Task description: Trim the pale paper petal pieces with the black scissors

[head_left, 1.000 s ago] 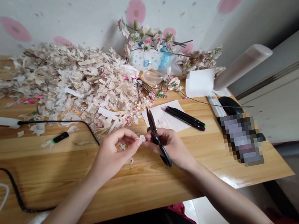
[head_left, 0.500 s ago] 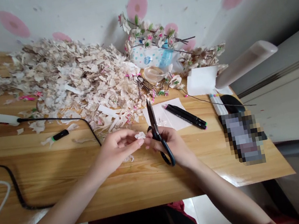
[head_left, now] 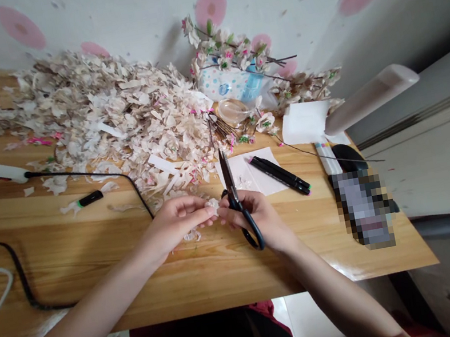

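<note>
No legible text; the blue label [head_left: 252, 86] on the dotted package [head_left: 216, 84] too small to read.

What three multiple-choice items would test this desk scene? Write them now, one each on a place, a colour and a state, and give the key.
1. Where do the two black marker pens lie?
A. Partly on the white paper sheet
B. On the computer mouse
C. Inside the petal heap

2. What colour are the handles of the scissors?
A. Red
B. Black
C. Yellow

3. What is the left hand doing?
A. Lying flat on the table
B. Holding a marker pen
C. Pinching a pale petal scrap

Key:
1. A: the pens cross the sheet's edge.
2. B: black loops show at the right hand.
3. C: the scrap sits at its fingertips.
</note>
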A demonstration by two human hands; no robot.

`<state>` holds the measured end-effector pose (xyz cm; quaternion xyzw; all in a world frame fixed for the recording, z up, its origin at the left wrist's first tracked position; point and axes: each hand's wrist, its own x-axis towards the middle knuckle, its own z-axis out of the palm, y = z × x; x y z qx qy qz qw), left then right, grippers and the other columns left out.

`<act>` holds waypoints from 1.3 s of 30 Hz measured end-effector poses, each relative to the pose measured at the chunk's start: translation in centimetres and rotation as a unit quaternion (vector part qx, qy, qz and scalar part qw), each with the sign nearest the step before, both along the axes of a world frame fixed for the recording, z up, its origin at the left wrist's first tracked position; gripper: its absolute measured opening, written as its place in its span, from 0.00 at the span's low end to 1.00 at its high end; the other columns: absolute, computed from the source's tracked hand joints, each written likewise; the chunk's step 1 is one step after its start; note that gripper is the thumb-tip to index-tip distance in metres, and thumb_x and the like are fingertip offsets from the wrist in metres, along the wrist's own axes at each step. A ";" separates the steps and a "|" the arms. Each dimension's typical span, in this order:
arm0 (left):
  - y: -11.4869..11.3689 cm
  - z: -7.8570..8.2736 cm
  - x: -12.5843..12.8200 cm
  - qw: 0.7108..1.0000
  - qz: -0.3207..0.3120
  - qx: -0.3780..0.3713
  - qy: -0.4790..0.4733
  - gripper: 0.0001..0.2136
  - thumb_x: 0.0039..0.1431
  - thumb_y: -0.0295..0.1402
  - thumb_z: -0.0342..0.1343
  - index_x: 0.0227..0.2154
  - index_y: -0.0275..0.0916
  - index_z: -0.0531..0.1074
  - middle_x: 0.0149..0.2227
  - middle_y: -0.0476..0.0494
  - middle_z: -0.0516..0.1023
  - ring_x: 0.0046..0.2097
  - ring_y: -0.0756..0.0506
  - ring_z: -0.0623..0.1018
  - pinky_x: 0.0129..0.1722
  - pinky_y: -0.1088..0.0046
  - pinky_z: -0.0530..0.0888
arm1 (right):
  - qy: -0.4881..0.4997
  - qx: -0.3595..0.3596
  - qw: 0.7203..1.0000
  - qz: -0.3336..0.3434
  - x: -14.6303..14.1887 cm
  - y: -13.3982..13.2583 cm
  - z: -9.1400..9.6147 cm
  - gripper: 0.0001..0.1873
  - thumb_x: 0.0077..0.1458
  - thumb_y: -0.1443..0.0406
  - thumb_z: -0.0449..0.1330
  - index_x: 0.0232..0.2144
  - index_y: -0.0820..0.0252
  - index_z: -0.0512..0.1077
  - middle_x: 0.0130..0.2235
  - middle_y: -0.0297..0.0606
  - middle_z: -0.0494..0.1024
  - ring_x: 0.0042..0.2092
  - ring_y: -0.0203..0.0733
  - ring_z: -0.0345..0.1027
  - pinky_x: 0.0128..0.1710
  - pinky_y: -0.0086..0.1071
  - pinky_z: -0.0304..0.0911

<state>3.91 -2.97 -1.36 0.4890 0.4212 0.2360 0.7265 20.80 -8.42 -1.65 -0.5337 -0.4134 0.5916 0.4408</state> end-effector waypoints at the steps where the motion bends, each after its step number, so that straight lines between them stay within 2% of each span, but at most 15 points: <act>1: 0.0 0.0 0.0 1.000 0.002 0.010 0.002 0.07 0.45 0.36 0.66 0.25 0.38 0.77 0.25 0.47 0.79 0.29 0.48 0.77 0.32 0.74 0.72 | -0.006 0.002 1.000 -0.008 0.0 0.0 0.0 0.19 0.42 0.53 0.70 0.24 0.61 0.70 0.22 0.30 0.70 0.23 0.31 0.59 0.23 0.26 0.54; 6: 0.1 0.2 0.2 0.998 0.001 0.058 0.015 0.08 0.45 0.37 0.67 0.26 0.38 0.77 0.28 0.47 0.80 0.31 0.47 0.78 0.31 0.74 0.72 | -0.037 0.008 0.999 -0.032 -0.3 0.1 0.1 0.20 0.39 0.55 0.72 0.23 0.62 0.69 0.21 0.27 0.65 0.24 0.30 0.55 0.24 0.26 0.53; 13: 0.0 -0.2 0.1 1.000 0.006 0.010 -0.004 0.09 0.47 0.38 0.65 0.24 0.37 0.76 0.23 0.50 0.75 0.26 0.51 0.72 0.28 0.76 0.67 | -0.034 0.000 0.999 -0.020 -0.3 -0.1 0.1 0.20 0.40 0.54 0.71 0.24 0.61 0.70 0.23 0.30 0.68 0.25 0.32 0.58 0.25 0.27 0.54; 18: 0.1 -0.4 0.1 0.999 -0.012 0.051 0.006 0.10 0.47 0.39 0.65 0.24 0.38 0.76 0.25 0.48 0.77 0.28 0.49 0.74 0.30 0.74 0.69 | -0.028 0.007 0.999 -0.016 -0.3 0.0 -0.1 0.20 0.42 0.53 0.70 0.26 0.61 0.70 0.24 0.31 0.71 0.24 0.32 0.59 0.24 0.27 0.55; 22: 0.3 -0.2 0.0 0.998 -0.007 0.064 0.014 0.10 0.46 0.39 0.66 0.24 0.38 0.76 0.25 0.47 0.78 0.29 0.47 0.76 0.30 0.73 0.70 | -0.054 0.016 0.998 -0.012 -0.3 -0.2 -0.3 0.23 0.45 0.48 0.68 0.27 0.60 0.68 0.24 0.30 0.69 0.24 0.32 0.56 0.24 0.27 0.54; 24: 0.4 -0.1 -0.1 0.998 0.017 0.060 0.012 0.10 0.46 0.39 0.67 0.25 0.38 0.76 0.25 0.47 0.78 0.29 0.47 0.76 0.30 0.74 0.71 | -0.077 0.039 0.996 0.006 -0.1 -0.6 -0.2 0.26 0.49 0.43 0.64 0.29 0.60 0.66 0.25 0.31 0.68 0.24 0.33 0.57 0.25 0.28 0.55; 27: 0.4 -0.1 -0.4 0.996 0.073 0.059 -0.011 0.11 0.46 0.39 0.67 0.25 0.38 0.75 0.27 0.48 0.78 0.30 0.48 0.76 0.31 0.75 0.71 | -0.092 0.076 0.990 0.078 0.3 -1.6 0.3 0.31 0.53 0.37 0.53 0.33 0.59 0.64 0.28 0.33 0.68 0.27 0.36 0.62 0.30 0.31 0.59; 30: 0.3 0.0 -0.7 0.991 0.108 0.063 -0.046 0.11 0.49 0.39 0.67 0.23 0.38 0.74 0.25 0.50 0.76 0.31 0.51 0.74 0.32 0.78 0.70 | -0.133 0.088 0.974 0.159 0.3 -2.6 1.2 0.35 0.55 0.34 0.42 0.35 0.59 0.64 0.30 0.36 0.69 0.31 0.40 0.65 0.35 0.34 0.61; 32: 0.2 0.0 -0.8 0.989 0.120 0.063 -0.061 0.10 0.50 0.38 0.66 0.23 0.38 0.73 0.24 0.52 0.74 0.30 0.52 0.73 0.32 0.80 0.68 | -0.157 0.086 0.965 0.194 0.0 -3.1 1.8 0.38 0.53 0.33 0.38 0.36 0.60 0.64 0.31 0.38 0.70 0.32 0.42 0.65 0.35 0.35 0.61; 39: 0.2 0.4 -0.5 0.984 0.141 0.021 -0.104 0.11 0.49 0.36 0.66 0.21 0.37 0.71 0.23 0.53 0.70 0.27 0.53 0.68 0.29 0.78 0.65 | -0.191 0.076 0.960 0.192 -1.1 -3.6 2.4 0.41 0.52 0.32 0.38 0.39 0.60 0.66 0.35 0.42 0.74 0.34 0.46 0.67 0.37 0.37 0.61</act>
